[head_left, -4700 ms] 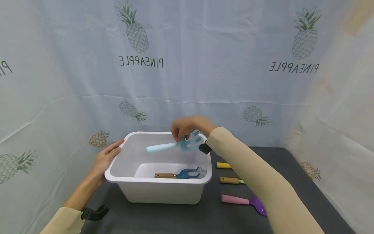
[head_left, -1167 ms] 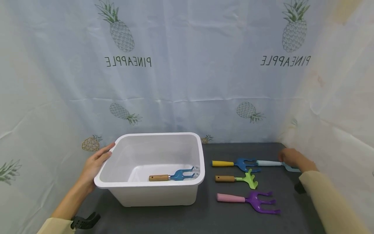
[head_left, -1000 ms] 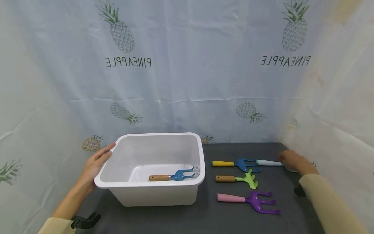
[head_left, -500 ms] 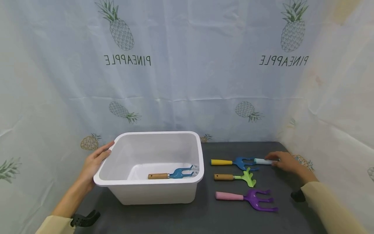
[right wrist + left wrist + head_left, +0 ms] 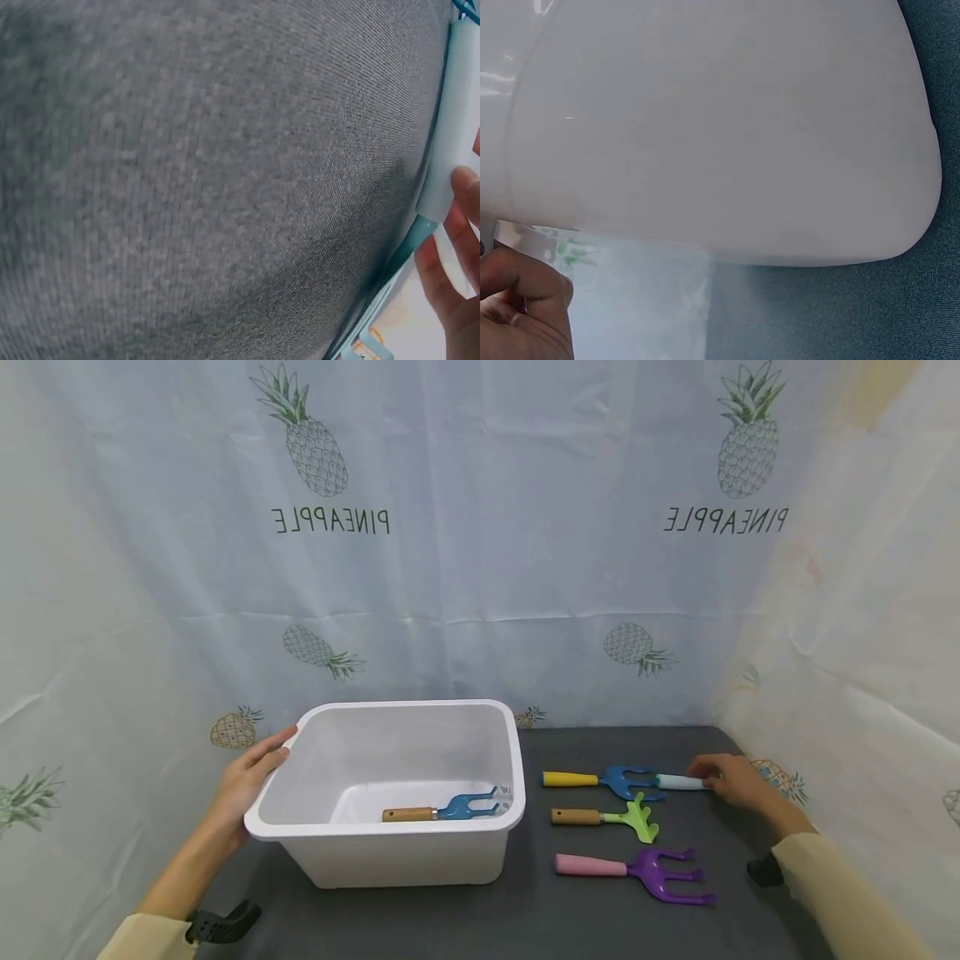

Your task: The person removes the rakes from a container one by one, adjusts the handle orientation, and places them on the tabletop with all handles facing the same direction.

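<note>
A white plastic basin (image 5: 408, 856) stands on the dark table, and my left hand (image 5: 251, 781) grips its left rim. In the left wrist view the curled fingers (image 5: 529, 274) show at the basin's edge. Over at the right, my right hand (image 5: 738, 781) pinches the pale blue handle of a light blue hand fork (image 5: 678, 782) lying on the table. The right wrist view has the fingertips (image 5: 465, 184) right at the handle, near its teal neck. My hand hides most of the fork's head in the head view. Inside the basin lies a blue hand fork (image 5: 457, 808) with a wooden handle.
Right of the basin lie a yellow-handled blue hand fork (image 5: 621, 782), a green hand fork (image 5: 637, 817) with a wooden handle, and a pink-handled purple hand fork (image 5: 652, 872). A pineapple-printed curtain (image 5: 480, 568) encloses the table's back and sides.
The light blue hand fork has gone from above the basin to the table's back right. My right hand then shifted left from its neck onto its handle. My left hand stayed on the rim.
</note>
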Demonstrator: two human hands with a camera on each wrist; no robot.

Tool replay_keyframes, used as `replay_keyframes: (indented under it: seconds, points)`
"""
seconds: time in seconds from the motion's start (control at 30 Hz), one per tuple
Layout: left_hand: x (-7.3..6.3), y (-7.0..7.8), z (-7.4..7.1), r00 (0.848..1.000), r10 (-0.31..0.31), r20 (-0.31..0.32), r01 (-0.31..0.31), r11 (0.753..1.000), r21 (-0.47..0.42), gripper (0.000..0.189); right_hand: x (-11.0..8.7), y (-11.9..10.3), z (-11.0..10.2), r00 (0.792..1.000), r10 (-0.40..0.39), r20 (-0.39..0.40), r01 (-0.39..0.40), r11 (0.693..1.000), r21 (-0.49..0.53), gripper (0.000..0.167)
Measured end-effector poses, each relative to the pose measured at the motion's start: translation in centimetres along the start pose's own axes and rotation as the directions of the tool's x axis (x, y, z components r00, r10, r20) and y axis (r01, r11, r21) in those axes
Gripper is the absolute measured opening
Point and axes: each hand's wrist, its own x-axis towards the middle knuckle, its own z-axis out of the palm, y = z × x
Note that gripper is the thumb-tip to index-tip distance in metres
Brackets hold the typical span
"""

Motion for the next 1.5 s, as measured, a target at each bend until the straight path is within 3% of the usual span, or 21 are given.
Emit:
replay_keyframes:
  seconds: [0.4, 0.7, 0.93, 1.13, 1.33, 1.5]
  points:
    - [-0.1, -0.1, -0.1, 1.0, 0.015, 0.005, -0.015, 1.0, -0.013, 0.068, 0.5, 0.0, -0.4, 1.0, -0.018, 0.018, 0.018, 1.0, -0.001, 0.023]
    - [-0.2, 0.0, -0.1, 1.0, 0.029, 0.005, -0.029, 0.999, -0.02, 0.067, 1.4, -0.6, -1.7, 0.996, -0.093, 0.007, 0.093, 0.995, 0.033, 0.029]
    - [0.0, 0.1, -0.3, 1.0, 0.025, 0.006, -0.025, 1.0, 0.014, 0.061, 3.1, -4.8, -4.5, 0.997, -0.08, 0.011, 0.079, 0.992, 0.094, 0.033]
    - [-0.1, 0.1, -0.4, 0.999, 0.004, 0.035, -0.005, 1.0, 0.028, 0.063, 5.1, -8.9, -6.3, 0.992, -0.126, -0.019, 0.127, 0.988, 0.083, 0.033]
    - [-0.3, 0.4, -0.8, 0.994, 0.005, 0.113, 0.01, 0.991, -0.134, 0.065, 7.1, -13.5, -8.0, 0.98, -0.18, -0.082, 0.187, 0.977, 0.1, 0.03]
    - [-0.3, 0.7, -0.5, 0.994, -0.023, 0.107, 0.045, 0.976, -0.213, 0.062, 8.3, -17.7, -9.4, 0.976, -0.21, -0.053, 0.216, 0.961, 0.174, 0.033]
